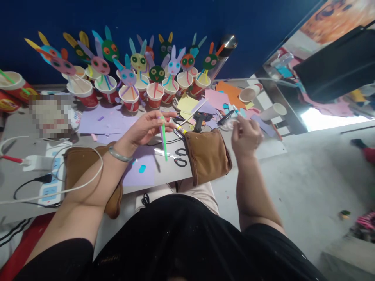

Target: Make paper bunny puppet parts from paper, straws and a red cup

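Observation:
My left hand (154, 127) pinches a thin green strip (165, 142) with a purple edge, apparently paper, which hangs down from the fingertips. My right hand (247, 134) is closed at the right side of the table. A slim white and blue pen (236, 110) pokes out past its fingers, and the grip itself is partly hidden. Black-handled scissors (180, 157) lie below my left hand. Beside them is a brown cloth pouch (208, 156). A black glue gun (200, 121) rests between my hands, behind the pouch.
Paper cups (130, 102) with paper rabbit figures (156, 74) line the back wall. Purple paper sheets (105, 119), orange paper (231, 93) and scraps litter the table. A power strip (52, 175) with looping cables sits left. Loose cups (274, 112) lie at right, near a steel flask (227, 47).

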`<move>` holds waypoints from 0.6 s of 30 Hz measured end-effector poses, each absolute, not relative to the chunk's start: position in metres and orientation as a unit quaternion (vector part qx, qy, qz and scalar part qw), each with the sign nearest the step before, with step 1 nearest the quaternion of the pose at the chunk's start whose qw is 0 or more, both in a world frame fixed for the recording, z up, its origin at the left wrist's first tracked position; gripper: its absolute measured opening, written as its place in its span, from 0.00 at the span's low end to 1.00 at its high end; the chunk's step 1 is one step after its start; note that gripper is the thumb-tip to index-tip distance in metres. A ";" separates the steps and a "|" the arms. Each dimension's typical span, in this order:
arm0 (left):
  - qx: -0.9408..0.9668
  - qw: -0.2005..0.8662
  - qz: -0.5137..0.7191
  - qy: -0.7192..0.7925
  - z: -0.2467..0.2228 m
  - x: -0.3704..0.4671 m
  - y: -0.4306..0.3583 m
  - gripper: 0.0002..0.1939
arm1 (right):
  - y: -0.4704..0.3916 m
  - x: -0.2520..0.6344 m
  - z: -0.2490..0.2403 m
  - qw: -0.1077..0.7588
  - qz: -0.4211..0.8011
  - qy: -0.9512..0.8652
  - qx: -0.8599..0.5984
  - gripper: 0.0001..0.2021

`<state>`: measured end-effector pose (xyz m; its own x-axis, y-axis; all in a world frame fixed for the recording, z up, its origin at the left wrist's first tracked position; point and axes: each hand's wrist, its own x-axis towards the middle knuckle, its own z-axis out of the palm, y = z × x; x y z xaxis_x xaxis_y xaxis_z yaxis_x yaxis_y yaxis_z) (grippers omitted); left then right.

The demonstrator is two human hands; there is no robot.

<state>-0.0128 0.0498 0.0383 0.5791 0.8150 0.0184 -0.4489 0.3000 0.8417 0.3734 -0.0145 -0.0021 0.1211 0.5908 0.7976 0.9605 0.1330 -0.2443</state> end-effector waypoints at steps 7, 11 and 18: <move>0.437 0.736 0.448 0.258 0.034 -0.011 0.054 0.27 | -0.009 0.479 -0.029 0.456 -0.219 -0.677 -0.535 0.22; 0.448 0.717 0.463 0.268 0.033 -0.011 0.057 0.27 | -0.006 0.454 -0.024 0.486 -0.258 -0.656 -0.516 0.22; 0.451 0.663 0.512 0.309 0.030 -0.008 0.059 0.27 | 0.003 0.269 0.042 0.459 -0.024 -0.712 -0.531 0.05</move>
